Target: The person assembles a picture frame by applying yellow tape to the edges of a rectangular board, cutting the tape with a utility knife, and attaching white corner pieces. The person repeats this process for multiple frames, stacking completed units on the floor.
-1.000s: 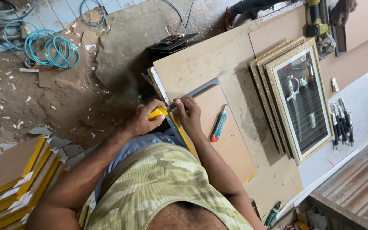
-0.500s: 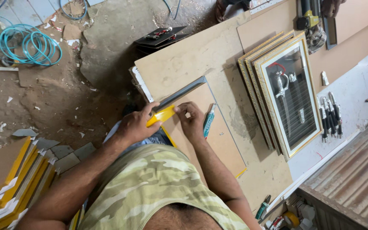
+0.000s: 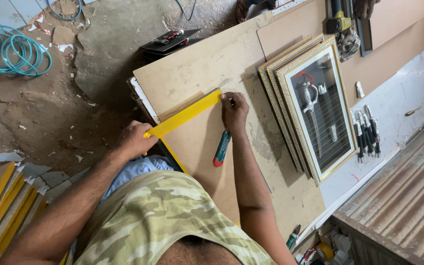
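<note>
Your left hand presses the near end of the long yellow straightedge, fingers curled over it, at the left edge of the brown fibreboard sheet. Your right hand closes its fingertips on the ruler's far end, pinning it flat. A green-and-red utility knife lies on the board just beside your right wrist. Gold-framed display cases lie along the sheet's right edge.

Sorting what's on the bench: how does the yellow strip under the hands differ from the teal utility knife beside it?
The yellow strip is long, flat and plain, pinned by the left hand and right hand. The teal utility knife is short, chunky, red-tipped, with no hand gripping it. Both lie on the brown board.
</note>
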